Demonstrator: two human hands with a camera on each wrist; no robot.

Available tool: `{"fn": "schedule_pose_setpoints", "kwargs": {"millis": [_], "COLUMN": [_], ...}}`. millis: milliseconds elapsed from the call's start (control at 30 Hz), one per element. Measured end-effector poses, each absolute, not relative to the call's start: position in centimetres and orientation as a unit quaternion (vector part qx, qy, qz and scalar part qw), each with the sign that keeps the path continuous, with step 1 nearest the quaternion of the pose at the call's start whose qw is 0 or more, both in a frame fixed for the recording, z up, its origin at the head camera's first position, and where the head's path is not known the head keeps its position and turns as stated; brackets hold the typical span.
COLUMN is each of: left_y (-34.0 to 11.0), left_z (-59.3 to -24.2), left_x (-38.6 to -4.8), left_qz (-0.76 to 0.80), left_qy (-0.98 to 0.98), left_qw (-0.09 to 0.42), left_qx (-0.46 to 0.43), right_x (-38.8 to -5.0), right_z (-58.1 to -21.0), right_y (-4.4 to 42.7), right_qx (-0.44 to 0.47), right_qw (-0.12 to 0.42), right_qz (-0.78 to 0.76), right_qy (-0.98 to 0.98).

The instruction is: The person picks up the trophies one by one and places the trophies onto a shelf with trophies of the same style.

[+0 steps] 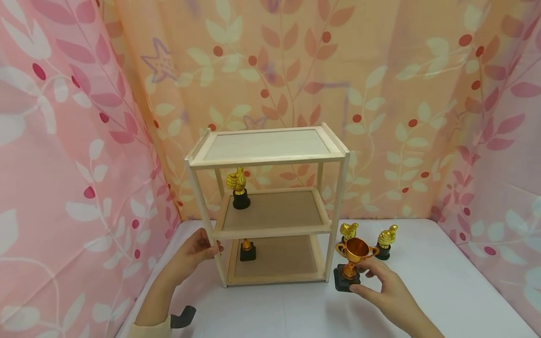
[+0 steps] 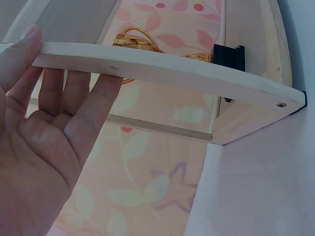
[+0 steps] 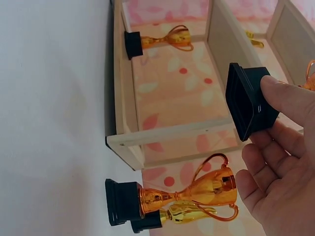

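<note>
A three-tier wooden shelf [image 1: 270, 230] stands on the table, and my left hand [image 1: 192, 256] grips its left front post [image 2: 162, 71], thumb on one side and fingers on the other. My right hand [image 1: 386, 286] pinches an orange-gold trophy cup [image 1: 357, 251] at the shelf's right side; its black base [image 3: 253, 101] faces the right wrist camera. Another trophy cup [image 3: 197, 191] stands on the table in the right wrist view. A thumbs-up trophy [image 1: 238, 188] is on the middle tier's left. On the bottom tier's left stands a trophy cup [image 3: 167, 38], its top hidden in the head view.
Right of the shelf stand two gold thumbs-up trophies, one [image 1: 384, 241] farther right and one [image 1: 348, 230] partly hidden behind the held cup. A white cloth [image 1: 270, 314] covers the table. Patterned curtains [image 1: 401, 117] enclose the back and sides.
</note>
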State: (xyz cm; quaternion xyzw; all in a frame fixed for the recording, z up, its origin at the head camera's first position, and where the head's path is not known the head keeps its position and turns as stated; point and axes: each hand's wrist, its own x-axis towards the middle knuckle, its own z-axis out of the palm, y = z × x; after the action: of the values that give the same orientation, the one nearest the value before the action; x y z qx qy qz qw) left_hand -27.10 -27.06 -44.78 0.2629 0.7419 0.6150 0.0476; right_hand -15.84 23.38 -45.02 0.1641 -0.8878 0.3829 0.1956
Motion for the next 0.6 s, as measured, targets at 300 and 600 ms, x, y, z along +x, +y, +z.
{"fn": "schedule_pose_setpoints", "kwargs": {"millis": [300,600], "left_y": [-27.1,-27.0], "left_z": [-44.7,-44.7], "left_x": [-27.0,-27.0], "left_qz": [0.616,0.616], "left_qy": [0.741,0.742], "left_qw": [0.052,0.045], "left_qx": [0.262,0.262], "right_x": [-16.3,-17.1], "right_z": [-45.4,-45.9], "right_y": [22.3,20.8], "right_qx": [0.126,0.100], "right_qw": [0.142,0.073], "right_qz": [0.403,0.443], "right_qy": [-0.895,-0.888]}}
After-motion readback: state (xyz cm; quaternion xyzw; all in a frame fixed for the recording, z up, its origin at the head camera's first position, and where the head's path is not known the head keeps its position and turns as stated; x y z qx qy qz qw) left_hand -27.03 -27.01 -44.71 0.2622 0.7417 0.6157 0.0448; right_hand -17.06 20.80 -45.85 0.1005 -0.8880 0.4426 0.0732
